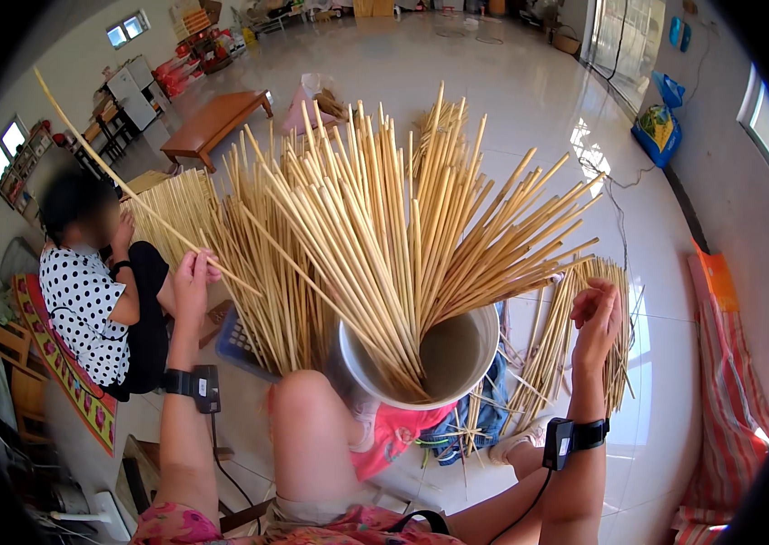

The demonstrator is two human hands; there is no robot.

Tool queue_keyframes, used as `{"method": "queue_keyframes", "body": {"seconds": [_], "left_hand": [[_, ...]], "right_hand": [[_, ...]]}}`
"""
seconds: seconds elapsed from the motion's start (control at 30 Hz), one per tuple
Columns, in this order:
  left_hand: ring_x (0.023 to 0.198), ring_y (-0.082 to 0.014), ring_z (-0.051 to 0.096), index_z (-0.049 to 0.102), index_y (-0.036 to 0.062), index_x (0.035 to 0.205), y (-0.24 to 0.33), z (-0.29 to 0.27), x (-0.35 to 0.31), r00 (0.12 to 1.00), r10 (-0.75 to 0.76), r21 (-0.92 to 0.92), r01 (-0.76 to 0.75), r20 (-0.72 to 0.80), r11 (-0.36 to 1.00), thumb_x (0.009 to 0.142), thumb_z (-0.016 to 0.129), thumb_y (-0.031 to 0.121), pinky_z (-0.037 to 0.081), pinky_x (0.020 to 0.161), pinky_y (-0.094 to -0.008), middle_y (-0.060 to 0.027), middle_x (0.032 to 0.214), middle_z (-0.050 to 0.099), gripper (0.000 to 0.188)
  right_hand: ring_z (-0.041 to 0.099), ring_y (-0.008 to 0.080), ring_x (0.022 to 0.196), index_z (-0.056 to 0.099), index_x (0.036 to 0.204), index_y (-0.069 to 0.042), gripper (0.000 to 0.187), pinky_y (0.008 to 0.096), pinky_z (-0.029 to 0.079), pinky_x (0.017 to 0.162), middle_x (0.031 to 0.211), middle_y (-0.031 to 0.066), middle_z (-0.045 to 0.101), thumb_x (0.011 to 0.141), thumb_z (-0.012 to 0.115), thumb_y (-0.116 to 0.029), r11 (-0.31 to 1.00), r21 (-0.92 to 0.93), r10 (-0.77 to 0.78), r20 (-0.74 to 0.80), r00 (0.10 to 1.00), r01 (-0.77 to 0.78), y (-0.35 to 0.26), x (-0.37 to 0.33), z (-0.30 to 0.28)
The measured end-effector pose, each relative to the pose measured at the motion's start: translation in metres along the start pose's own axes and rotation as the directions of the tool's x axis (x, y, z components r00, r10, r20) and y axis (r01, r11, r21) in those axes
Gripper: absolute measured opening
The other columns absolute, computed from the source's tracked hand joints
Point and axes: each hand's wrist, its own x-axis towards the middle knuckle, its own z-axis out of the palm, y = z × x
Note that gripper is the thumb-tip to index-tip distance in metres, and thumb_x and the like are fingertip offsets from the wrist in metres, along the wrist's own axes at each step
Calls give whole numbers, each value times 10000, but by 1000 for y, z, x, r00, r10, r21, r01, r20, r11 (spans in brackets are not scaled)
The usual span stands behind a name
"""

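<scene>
A long, thin, straw-coloured stalk [101, 163] slants from the upper left down toward the middle, gripped by my raised left hand [192, 283] near its lower end. My right hand [597, 318] is lifted on the right, fingers loosely bent and apart, with no stalk visible in it. Between my hands stands a pale round bucket [468, 359] with many similar stalks [357, 227] fanned out of it, leaning both left and right. Its right inner side is bare. More upright stalks [262, 272] fill a blue plastic basket [239, 347] left of the bucket.
Loose stalks [557, 350] lie on the tiled floor below my right hand. A co-worker in a dotted shirt [84, 300] sits at the left beside a stalk bundle [180, 204]. Beyond are a low wooden table [212, 127] and a blue-yellow bag [657, 132]; striped cloth [729, 381] hangs right.
</scene>
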Motion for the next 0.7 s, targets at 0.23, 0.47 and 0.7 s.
{"method": "queue_keyframes", "body": {"seconds": [0.23, 0.47, 0.7], "left_hand": [[665, -72, 570, 566, 16, 1053, -63, 47, 10, 960, -250, 78, 241, 131, 967, 984, 454, 259, 501, 627, -197, -16, 793, 571, 277], [628, -146, 605, 595, -35, 948, -79, 94, 9, 879, -414, 168, 383, 237, 908, 949, 506, 195, 526, 586, -264, -78, 744, 595, 246], [676, -165, 646, 600, -75, 1008, -87, 101, -10, 715, -540, 377, 397, 445, 837, 908, 566, 161, 535, 617, -256, -109, 779, 636, 258]], "right_hand": [[419, 35, 504, 553, 941, -66, 358, 169, 321, 453, 633, -11, 513, 1017, 336, -339, 998, 18, 51, 95, 994, -53, 7, 0, 6], [412, 27, 512, 564, 926, -74, 366, 163, 317, 466, 621, -17, 516, 1017, 333, -343, 998, -24, 61, 90, 994, -59, 6, 1, 11], [433, 44, 523, 561, 929, -39, 380, 179, 371, 484, 633, 6, 525, 1018, 333, -330, 998, -51, 47, 152, 987, -39, 13, 2, 10]]}}
